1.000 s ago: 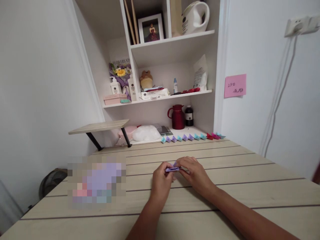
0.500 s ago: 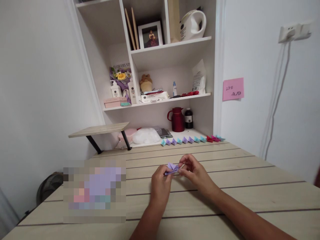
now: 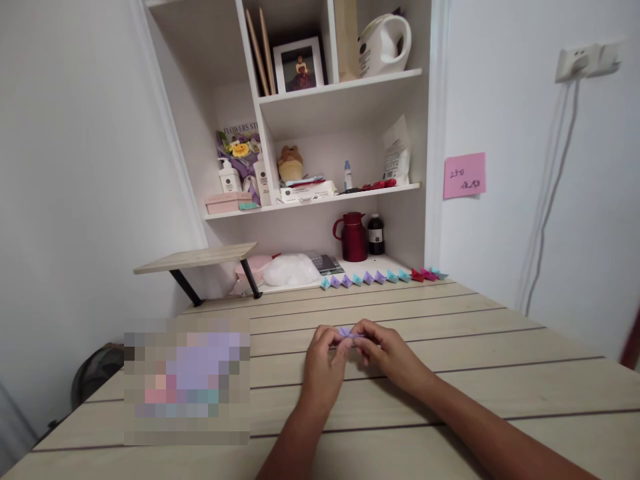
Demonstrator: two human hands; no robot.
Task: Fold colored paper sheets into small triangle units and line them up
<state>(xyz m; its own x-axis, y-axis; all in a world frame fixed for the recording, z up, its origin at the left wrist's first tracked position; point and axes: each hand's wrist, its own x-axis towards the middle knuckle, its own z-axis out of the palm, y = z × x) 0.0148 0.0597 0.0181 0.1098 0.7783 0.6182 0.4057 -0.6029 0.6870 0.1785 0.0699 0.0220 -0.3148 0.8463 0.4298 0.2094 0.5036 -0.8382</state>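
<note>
A small folded piece of purple origami paper (image 3: 345,331) is held just above the table, between both hands. My left hand (image 3: 324,363) pinches its left side between thumb and fingers. From the right, my right hand (image 3: 387,347) grips the other side, thumb in front and fingers curled behind. The fingers cover most of the paper, so its full shape is hidden. Beyond the hands, along the table's back edge, runs a row of small folded paper pieces (image 3: 369,278) in teal, purple, red and pink.
A blurred-out patch with a purple area (image 3: 200,363) lies on the table at left. A small raised wooden stand (image 3: 200,257) is at the back left. Behind the table, white shelves hold a red jug (image 3: 354,238), a dark bottle (image 3: 376,235) and a plastic bag (image 3: 291,269).
My right hand has closed in on the purple paper and now grips it beside the left thumb. Less of the paper shows. The view has shifted slightly.
</note>
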